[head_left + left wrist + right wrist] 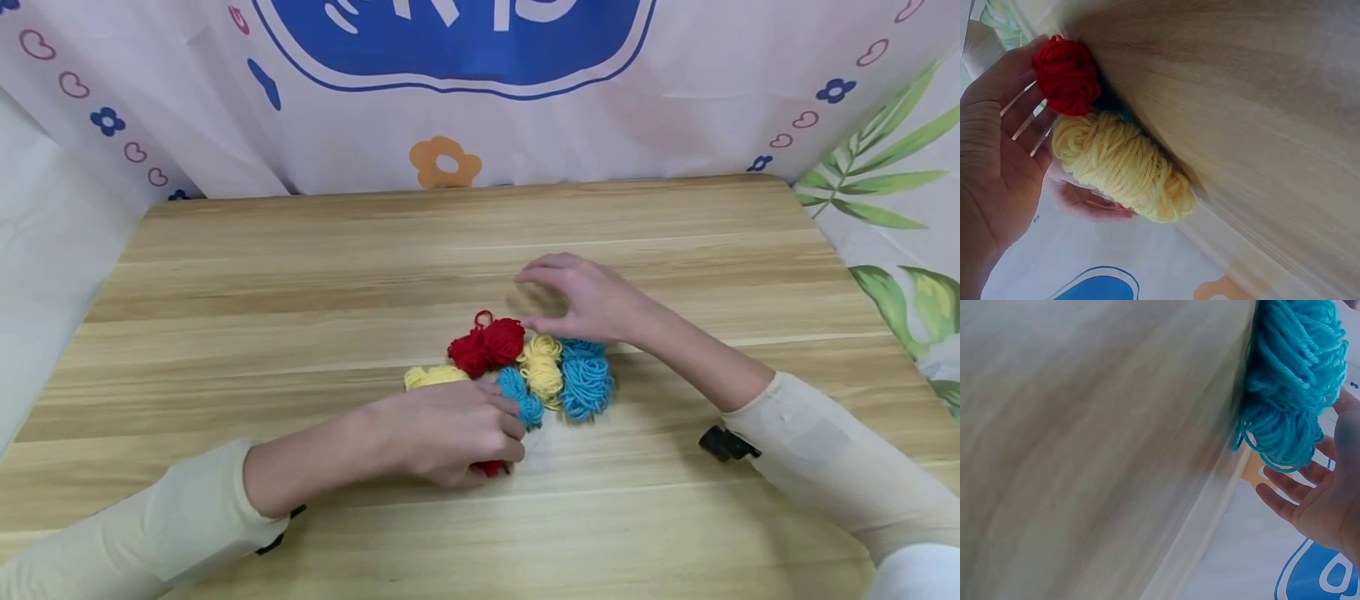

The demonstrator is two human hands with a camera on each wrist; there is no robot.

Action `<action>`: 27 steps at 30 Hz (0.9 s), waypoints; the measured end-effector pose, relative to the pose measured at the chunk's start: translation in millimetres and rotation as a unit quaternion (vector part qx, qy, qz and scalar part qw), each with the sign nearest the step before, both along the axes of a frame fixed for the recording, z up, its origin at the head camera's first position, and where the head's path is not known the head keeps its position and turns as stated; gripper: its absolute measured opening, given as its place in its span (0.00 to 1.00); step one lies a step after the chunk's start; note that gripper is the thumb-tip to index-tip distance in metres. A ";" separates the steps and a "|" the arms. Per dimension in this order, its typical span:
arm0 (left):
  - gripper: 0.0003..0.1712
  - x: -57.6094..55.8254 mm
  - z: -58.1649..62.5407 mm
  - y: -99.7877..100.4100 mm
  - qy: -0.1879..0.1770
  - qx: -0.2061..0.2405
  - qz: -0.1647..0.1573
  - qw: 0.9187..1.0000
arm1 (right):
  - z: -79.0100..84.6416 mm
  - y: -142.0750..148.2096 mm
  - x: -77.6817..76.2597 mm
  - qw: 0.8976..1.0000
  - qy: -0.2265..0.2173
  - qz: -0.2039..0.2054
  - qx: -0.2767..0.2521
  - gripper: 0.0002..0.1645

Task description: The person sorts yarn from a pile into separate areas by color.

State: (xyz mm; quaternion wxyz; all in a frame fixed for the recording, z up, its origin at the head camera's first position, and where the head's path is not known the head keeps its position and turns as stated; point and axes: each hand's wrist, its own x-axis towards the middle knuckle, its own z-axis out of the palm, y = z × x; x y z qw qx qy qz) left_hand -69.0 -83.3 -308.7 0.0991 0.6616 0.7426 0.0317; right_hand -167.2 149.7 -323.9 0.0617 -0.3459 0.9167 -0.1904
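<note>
My left hand [457, 429] curls its fingers around a small red yarn bundle [492, 468] at the near side of a yarn cluster. In the left wrist view that red yarn [1066, 75] lies against the fingers, beside a yellow yarn bundle [1122, 165]. My right hand [588, 296] hovers behind the cluster, thumb and fingers spread apart, holding nothing. Nearest to it are another red bundle [487, 346], a second yellow one [543, 367] and a large blue bundle [587, 383]. A smaller blue bundle [520, 396] sits mid-cluster, partly behind the left fingers.
The yarn lies on a wood-grain table [300, 283]. Along its far edge hangs a white printed cloth [585, 133] with a blue emblem. Each sleeve carries a black strap or mount [727, 443] near the wrist.
</note>
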 end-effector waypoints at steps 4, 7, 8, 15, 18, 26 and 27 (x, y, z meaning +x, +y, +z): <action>0.06 -2.4 1.2 -1.3 -0.038 0.010 0.011 0.999 | -0.8 0.4 -0.2 1.000 0.001 0.002 -0.002 0.36; 0.08 -3.7 2.7 -3.1 -0.031 0.001 0.016 0.999 | -1.2 0.7 -0.8 1.000 0.003 0.007 -0.005 0.35; 0.09 -3.8 3.2 -3.7 -0.024 -0.004 0.019 1.000 | -1.4 0.9 -1.1 1.000 0.004 0.009 -0.005 0.35; 0.13 -4.3 6.0 -7.0 0.026 -0.032 0.020 0.999 | -2.8 0.9 -2.3 1.000 0.006 0.010 -0.005 0.35; 0.10 -5.5 5.2 -6.9 0.017 -0.032 0.020 0.999 | -3.0 -0.1 -2.3 1.000 0.004 0.012 -0.002 0.35; 0.05 -7.3 3.5 -6.6 -0.007 -0.024 0.017 1.000 | -1.9 -5.4 -0.8 1.000 -0.010 0.014 -0.003 0.36; 0.05 -7.4 3.4 -6.7 -0.007 -0.022 0.016 1.000 | -1.9 -6.3 -0.6 1.000 -0.011 0.016 -0.004 0.36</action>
